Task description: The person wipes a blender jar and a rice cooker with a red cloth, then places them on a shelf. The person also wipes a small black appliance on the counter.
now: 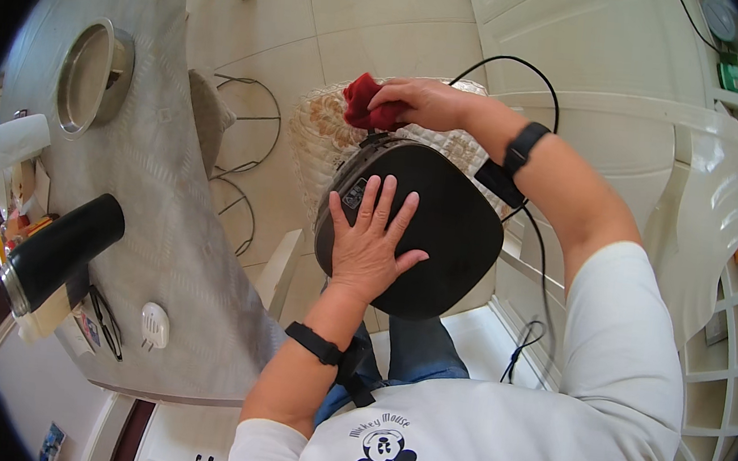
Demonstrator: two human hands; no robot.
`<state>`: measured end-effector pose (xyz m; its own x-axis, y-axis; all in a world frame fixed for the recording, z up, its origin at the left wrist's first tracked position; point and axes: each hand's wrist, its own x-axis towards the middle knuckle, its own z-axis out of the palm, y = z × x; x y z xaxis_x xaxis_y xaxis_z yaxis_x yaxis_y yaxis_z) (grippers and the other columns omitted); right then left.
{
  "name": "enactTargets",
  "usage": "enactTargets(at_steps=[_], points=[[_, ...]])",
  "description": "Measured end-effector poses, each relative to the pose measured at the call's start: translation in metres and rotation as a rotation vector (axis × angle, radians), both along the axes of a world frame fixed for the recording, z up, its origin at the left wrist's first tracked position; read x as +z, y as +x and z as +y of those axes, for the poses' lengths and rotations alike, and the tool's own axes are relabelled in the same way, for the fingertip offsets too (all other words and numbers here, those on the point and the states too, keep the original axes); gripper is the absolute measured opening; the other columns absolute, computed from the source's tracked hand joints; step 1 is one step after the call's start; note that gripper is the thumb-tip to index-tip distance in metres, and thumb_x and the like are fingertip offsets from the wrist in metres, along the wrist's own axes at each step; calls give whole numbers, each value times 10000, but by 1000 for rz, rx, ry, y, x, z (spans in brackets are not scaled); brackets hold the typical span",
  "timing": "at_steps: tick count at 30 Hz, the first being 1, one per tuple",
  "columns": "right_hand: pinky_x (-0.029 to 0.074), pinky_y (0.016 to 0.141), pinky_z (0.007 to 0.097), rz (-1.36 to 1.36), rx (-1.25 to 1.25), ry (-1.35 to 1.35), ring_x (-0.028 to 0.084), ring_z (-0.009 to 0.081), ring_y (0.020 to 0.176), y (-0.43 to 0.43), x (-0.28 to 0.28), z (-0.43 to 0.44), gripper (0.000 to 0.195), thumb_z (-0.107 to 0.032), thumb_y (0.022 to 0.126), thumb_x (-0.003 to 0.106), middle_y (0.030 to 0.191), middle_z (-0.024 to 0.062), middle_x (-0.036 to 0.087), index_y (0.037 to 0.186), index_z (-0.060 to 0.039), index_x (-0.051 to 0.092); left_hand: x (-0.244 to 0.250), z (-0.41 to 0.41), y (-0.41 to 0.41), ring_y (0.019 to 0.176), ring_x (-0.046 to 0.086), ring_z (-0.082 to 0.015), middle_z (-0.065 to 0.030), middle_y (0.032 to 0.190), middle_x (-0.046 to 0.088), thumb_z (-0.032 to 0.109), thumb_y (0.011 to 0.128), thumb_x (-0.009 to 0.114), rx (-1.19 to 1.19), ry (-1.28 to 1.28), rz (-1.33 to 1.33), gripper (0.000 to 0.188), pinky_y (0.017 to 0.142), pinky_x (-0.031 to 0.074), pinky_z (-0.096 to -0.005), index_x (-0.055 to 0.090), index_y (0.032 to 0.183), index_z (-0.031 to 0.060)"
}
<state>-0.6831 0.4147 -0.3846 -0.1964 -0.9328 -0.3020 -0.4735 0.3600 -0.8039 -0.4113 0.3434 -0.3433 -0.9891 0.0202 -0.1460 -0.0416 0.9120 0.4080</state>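
Observation:
A black electric appliance with a rounded square lid [449,239] rests on a quilted floral chair cushion [324,114]. My left hand [367,244] lies flat on the lid with its fingers spread, beside a small printed label. Beyond the appliance's far edge, my right hand [419,103] grips a bunched red cloth [375,103]. The underside of the cloth and its contact with the appliance cannot be made out. A black cable [554,95] loops behind my right forearm, and a black block [499,182] lies near my right wrist.
On the left, a cloth-covered table [162,209] holds a steel bowl [85,79], a black thermos flask [66,253], eyeglasses [106,324] and a white plug-in device [155,325]. Wire rings of a stand [279,120] are on the tiled floor. A white lattice rack [732,309] stands at right.

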Motion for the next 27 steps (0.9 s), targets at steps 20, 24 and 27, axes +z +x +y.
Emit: enactTargets(at_steps=[20, 24, 27], points=[[545, 852, 401, 555, 147, 835, 683, 295, 1042, -4, 20, 7, 219, -251, 845, 688, 1059, 121, 722, 1011, -124, 755, -4, -2, 4, 1509, 189, -304, -112, 1625, 244, 620, 663, 754, 59, 52, 71, 964, 1154, 34, -672, 421, 1496, 267], [551, 796, 425, 597, -65, 842, 695, 321, 939, -10, 84, 73, 214, -252, 828, 682, 969, 121, 725, 987, -120, 737, -2, 1, 3, 1510, 184, -299, -112, 1627, 240, 594, 656, 774, 61, 55, 92, 972, 1150, 44, -674, 418, 1497, 263], [546, 762, 445, 563, -201, 817, 689, 339, 903, 7, 133, 127, 208, -212, 803, 672, 930, 133, 717, 994, -144, 722, 0, 3, 3, 1516, 161, -289, -101, 1634, 219, 594, 665, 776, 58, 24, 79, 982, 1148, 63, -675, 394, 1507, 262]])
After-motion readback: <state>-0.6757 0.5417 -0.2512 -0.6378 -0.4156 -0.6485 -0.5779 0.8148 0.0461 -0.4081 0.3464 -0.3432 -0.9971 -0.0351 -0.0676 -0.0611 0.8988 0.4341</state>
